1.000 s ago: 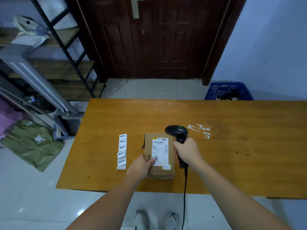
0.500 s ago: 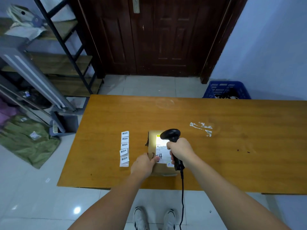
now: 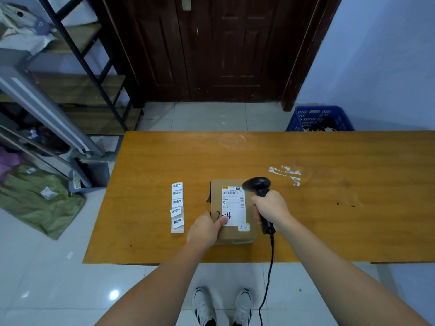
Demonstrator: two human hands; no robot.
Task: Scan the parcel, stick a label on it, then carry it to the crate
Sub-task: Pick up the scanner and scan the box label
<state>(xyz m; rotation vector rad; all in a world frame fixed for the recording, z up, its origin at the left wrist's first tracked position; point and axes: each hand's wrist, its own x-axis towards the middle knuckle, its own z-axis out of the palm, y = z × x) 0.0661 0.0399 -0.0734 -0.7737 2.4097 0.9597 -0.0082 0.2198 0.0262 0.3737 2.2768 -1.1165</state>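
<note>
The parcel (image 3: 231, 211) — a small brown cardboard box — lay flat on the tabletop (image 3: 329, 208) near the front edge, its printed shipping label (image 3: 233, 205) facing up with a barcode near the far end and a handwritten number near the person. The left hand (image 3: 205, 228) rested against the box's near left corner, thumb pressed onto the top face and the other fingers down the side, pinning it in place rather than lifting it. The right hand (image 3: 270, 209) was wrapped tight around the grip of a black handheld scanner (image 3: 257, 184), whose head hung just over the far right edge of the box; its cable trailed off the front of the tabletop toward the floor. No scan light showed on the label, so whether the read was done could not be told.

Just left of the parcel lay a strip of small white stickers (image 3: 177, 205), apparently the labels for the next step. The blue crate (image 3: 320, 118) stood on the floor beyond the far side of the tabletop, to the right, well apart from the box.

The box looked stiff and light — small enough for one hand, with square edges that should not deform under a firm hold. Plain cardboard ought to give decent friction, while the glossy label would be slicker. A grip across the two long sides, or one hand under each short end, seemed the safest way to carry it
</note>
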